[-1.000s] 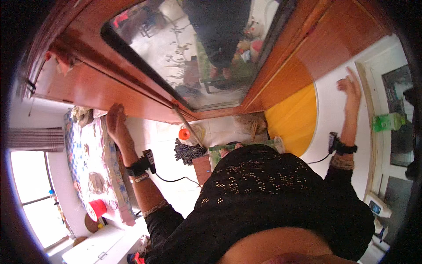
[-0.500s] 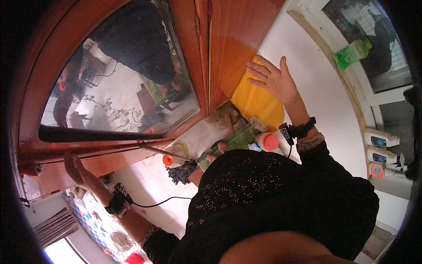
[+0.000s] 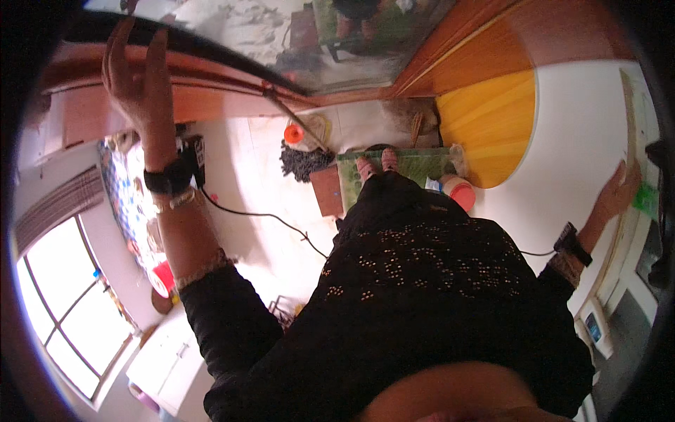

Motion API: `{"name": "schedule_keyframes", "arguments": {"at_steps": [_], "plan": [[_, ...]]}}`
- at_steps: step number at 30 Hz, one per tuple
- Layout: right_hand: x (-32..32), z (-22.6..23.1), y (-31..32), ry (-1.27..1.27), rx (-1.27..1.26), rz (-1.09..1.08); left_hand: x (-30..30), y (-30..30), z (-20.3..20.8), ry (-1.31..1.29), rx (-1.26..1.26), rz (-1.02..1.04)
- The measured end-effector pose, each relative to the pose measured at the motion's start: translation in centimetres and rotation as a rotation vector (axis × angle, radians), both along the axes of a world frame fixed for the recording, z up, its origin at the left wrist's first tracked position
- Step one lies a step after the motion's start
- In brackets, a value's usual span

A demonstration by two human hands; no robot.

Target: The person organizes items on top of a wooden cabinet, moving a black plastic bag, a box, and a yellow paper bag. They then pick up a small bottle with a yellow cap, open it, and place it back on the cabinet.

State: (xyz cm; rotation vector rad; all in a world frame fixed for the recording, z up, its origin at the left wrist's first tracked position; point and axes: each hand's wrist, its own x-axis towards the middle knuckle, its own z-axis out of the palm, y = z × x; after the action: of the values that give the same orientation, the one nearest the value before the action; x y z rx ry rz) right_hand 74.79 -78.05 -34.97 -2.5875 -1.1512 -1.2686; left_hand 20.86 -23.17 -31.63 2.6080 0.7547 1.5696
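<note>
My left hand (image 3: 138,81) is raised at the upper left, fingers long and thumb apart, with nothing in it. Its fingertips overlap the dark lower edge of a reflective glass panel (image 3: 351,60) set in a reddish-brown wooden frame (image 3: 232,98); contact cannot be made out. Far to the right, my right hand (image 3: 616,190) reaches to the window sill beside a green bottle (image 3: 645,201). Blur and overlap hide whether its fingers close on the bottle. Each wrist wears a black strap, with a black cable leading from it.
A stick with a dark mop head (image 3: 306,163) leans below the panel. A container with an orange cap (image 3: 294,133) stands beside it. My feet are on a green mat (image 3: 415,160), near a red-lidded tub (image 3: 461,195) and a yellow panel (image 3: 492,126). A white bottle (image 3: 598,329) sits along the sill.
My right hand has swung from above the yellow panel out to the right, beside the green bottle. My left hand stays by the wooden frame. The whole view has turned and shifted.
</note>
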Motion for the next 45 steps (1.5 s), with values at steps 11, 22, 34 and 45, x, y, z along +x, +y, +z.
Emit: {"name": "schedule_keyframes", "arguments": {"at_steps": [11, 22, 34, 45], "plan": [[3.1, -1.6, 0.1, -0.003, -0.291, -0.136, 1.8, 5.8, -3.8, -0.041, 0.363, 0.25], [4.9, -3.4, -2.5, 0.09, -0.117, -0.099, 3.1, 2.5, -4.7, 0.048, 0.339, 0.368], [6.6, -4.5, -4.1, -0.108, -0.203, -0.082, -6.0, -0.2, -38.7, -0.114, -1.095, 0.451], [7.3, -4.7, -5.1, -0.055, -0.24, -0.058, -8.1, 7.4, -56.9, 0.166, -1.447, 0.619]]}}
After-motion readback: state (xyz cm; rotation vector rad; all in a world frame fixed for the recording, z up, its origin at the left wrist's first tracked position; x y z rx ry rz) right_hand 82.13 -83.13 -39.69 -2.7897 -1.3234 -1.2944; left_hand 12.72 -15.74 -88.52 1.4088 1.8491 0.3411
